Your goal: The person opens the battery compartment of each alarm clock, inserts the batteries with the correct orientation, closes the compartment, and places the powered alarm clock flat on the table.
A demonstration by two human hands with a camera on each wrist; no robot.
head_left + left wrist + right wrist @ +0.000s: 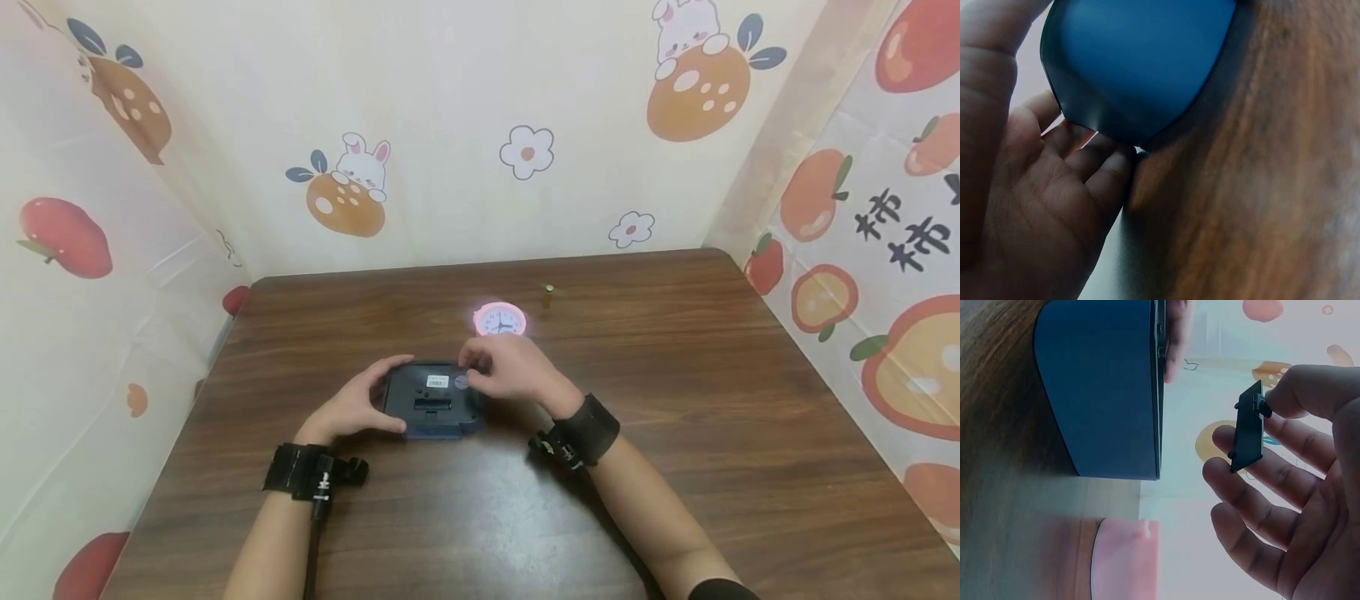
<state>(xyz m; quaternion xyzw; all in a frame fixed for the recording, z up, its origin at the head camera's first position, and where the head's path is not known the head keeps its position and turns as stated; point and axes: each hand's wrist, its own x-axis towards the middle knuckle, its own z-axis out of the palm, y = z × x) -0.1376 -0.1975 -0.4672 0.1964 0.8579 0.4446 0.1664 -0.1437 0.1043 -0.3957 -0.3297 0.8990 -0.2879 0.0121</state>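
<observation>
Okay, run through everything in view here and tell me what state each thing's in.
Blue device: lying back up
Back compartment: uncovered, contents unclear
Black cover: off, held aloft
Pink clock: dial showing, partly hidden
Small cylinder: standing on end
Left hand: gripping the blue device
Right hand: pinching the black cover

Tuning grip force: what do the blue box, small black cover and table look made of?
Box: likely plastic, satin; smooth blue sides, molded-looking black back. Cover: probably thin plastic, matte; small tabs at its edges. Table: wood or laminate; brown grain, soft sheen.
</observation>
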